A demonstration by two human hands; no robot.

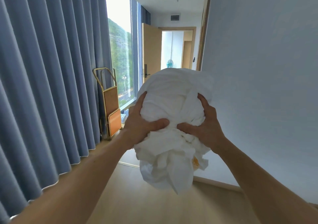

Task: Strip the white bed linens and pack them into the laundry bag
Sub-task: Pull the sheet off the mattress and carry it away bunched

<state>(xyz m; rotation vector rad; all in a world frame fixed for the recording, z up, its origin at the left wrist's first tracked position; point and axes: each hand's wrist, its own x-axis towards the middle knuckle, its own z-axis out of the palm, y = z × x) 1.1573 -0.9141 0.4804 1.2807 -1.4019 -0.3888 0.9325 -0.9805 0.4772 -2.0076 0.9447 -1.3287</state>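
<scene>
Ball of white sheets [175,101] up in the air — soft, squashy, likely light, with loose ends hanging below. Squeezed at the pinched middle by 2 hands, left hand [142,125] and right hand [205,128] — best held right there. Blue curtain [51,69] on the left, open door [151,51] behind.

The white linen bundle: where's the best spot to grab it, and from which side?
Probably at its pinched waist, from both sides at once. The white linen bundle bulges above and trails loose folds below, so the narrow middle gives purchase. The left hand and right hand grip there, thumbs pressed in toward each other.
</scene>
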